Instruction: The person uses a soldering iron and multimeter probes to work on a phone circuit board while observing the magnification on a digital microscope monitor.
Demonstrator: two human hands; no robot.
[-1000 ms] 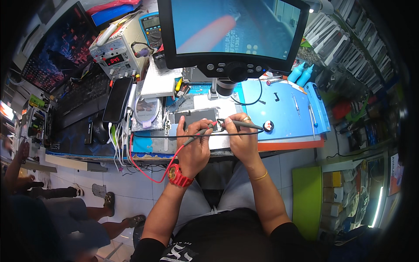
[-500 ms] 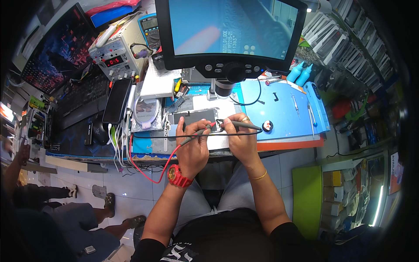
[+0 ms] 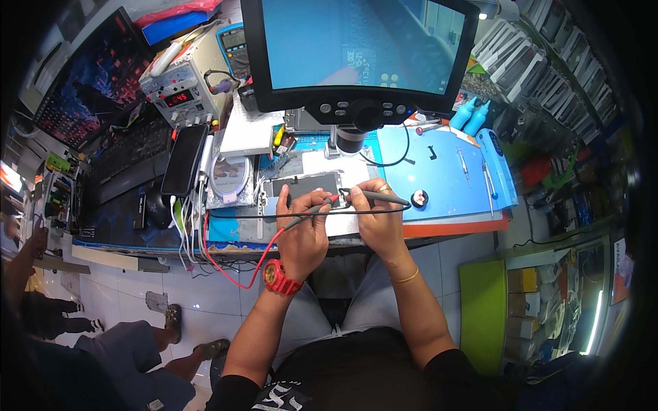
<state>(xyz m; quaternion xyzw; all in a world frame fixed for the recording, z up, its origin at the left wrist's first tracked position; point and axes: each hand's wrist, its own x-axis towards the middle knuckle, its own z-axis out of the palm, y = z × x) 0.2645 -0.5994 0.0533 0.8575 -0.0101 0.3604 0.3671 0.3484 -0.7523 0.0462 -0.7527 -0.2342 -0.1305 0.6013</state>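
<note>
My left hand (image 3: 303, 236) grips a red-tipped test probe (image 3: 300, 220), its red lead trailing down to the left. A black test probe (image 3: 385, 197) is pinched in my right hand (image 3: 379, 219), and its black lead crosses over both hands. The two tips come close together at the right end of a flat, dark opened phone (image 3: 322, 183). Whether they touch it is too small to tell. Above the phone stands the lens of a digital microscope (image 3: 351, 142). Its screen (image 3: 363, 51) shows a blurred, enlarged view with a pale streak.
A blue mat (image 3: 445, 185) carries tweezers (image 3: 464, 164), small parts and a little round pot (image 3: 419, 198). To the left are a power supply (image 3: 181, 96), a multimeter (image 3: 235, 51), a black phone (image 3: 185, 159) and white cables (image 3: 185, 226). Another person's legs (image 3: 147, 342) show at lower left.
Both hands and probes stay nearly in place. On the microscope screen the picture has shifted and the pale streak is fainter. The power supply's reading differs. People at the left have moved slightly.
</note>
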